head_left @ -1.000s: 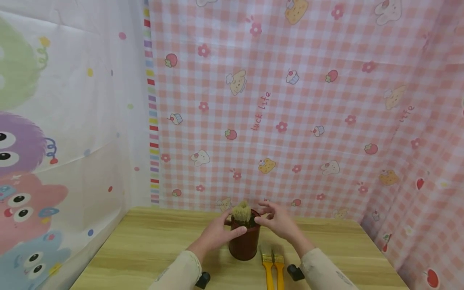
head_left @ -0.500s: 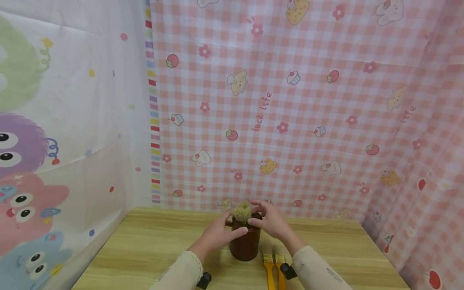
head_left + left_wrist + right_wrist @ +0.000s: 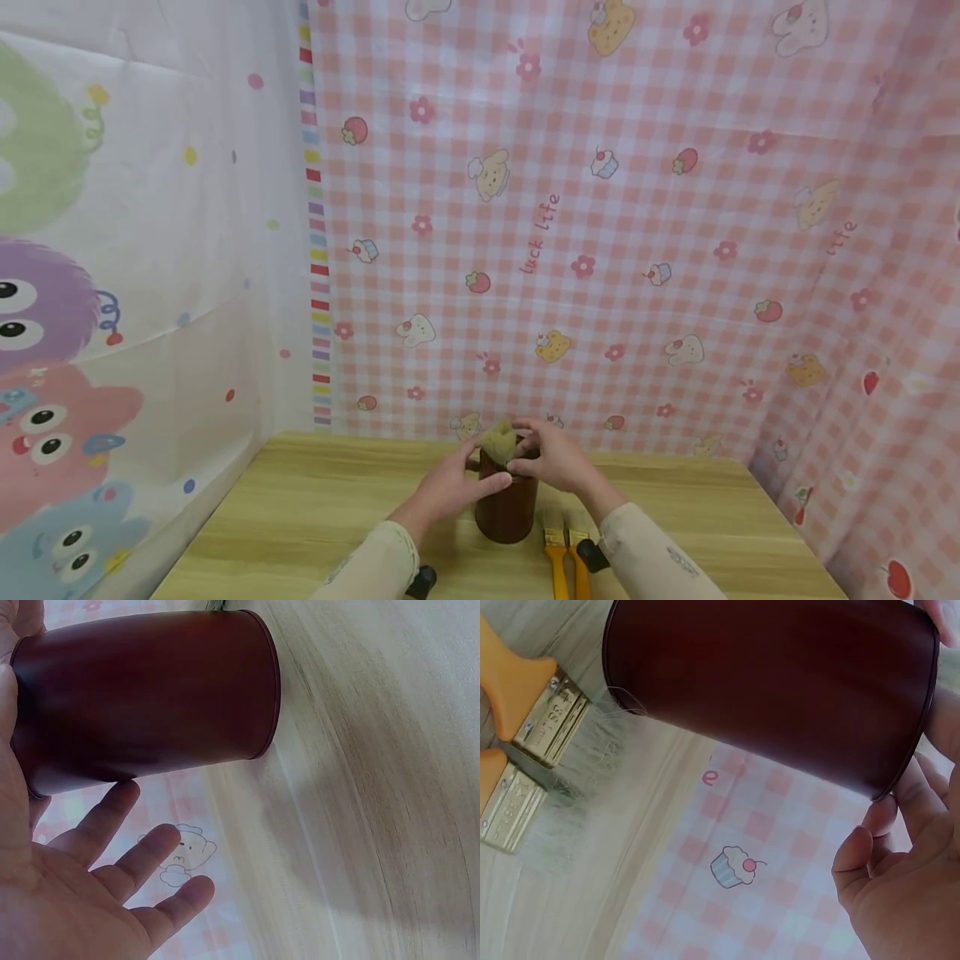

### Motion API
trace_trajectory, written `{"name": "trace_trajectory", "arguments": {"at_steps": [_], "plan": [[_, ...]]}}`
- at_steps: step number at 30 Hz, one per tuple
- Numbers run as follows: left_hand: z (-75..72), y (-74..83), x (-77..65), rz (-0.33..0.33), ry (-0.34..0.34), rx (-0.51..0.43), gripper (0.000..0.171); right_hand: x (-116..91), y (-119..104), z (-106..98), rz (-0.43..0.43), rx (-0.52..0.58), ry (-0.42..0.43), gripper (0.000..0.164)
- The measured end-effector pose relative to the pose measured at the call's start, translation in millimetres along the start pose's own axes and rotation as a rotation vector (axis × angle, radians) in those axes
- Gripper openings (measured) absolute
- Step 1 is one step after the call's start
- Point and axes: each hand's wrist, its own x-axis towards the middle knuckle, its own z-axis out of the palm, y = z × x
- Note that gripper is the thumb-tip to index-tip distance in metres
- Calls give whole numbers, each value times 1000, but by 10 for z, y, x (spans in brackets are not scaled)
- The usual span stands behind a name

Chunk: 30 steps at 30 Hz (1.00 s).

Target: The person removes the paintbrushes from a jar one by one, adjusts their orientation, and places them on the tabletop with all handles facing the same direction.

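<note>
A dark reddish-brown cylindrical pot (image 3: 506,512) stands upright on the table, with a tan bristly tuft (image 3: 497,443) rising from its mouth. My left hand (image 3: 453,487) holds the pot at its upper left, thumb across the front of the rim and index finger round the far side. In the left wrist view the other fingers (image 3: 157,859) spread away from the pot wall (image 3: 150,694). My right hand (image 3: 558,458) reaches over the right rim, its thumb and fingers curled round the tuft's right side. What stands inside the pot is hidden.
Two flat paintbrushes with yellow handles (image 3: 556,567) lie to the pot's right, bristles pointing away from me. Their metal ferrules (image 3: 551,724) show in the right wrist view. Behind the wooden table (image 3: 337,508) hangs a pink checked cloth (image 3: 637,208); a white printed cloth (image 3: 210,350) hangs left.
My right hand has moved left from the pot's right rim to the tuft, which looks smoother and more pressed together. The left hand and the pot have stayed in place.
</note>
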Motion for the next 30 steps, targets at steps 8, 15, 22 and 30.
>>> {"name": "trace_trajectory", "arguments": {"at_steps": [8,15,22,30], "plan": [[-1,-6,17,10,9,-13,98,38,-27,7,-37,60,-62,66],[-1,2,10,-4,9,5,104,32,-18,29,7,57,-46,67],[-5,13,0,-13,8,6,107,28,-24,54,-4,78,-30,69],[23,-55,60,-38,20,-1,106,26,-66,-17,6,115,53,69]]}}
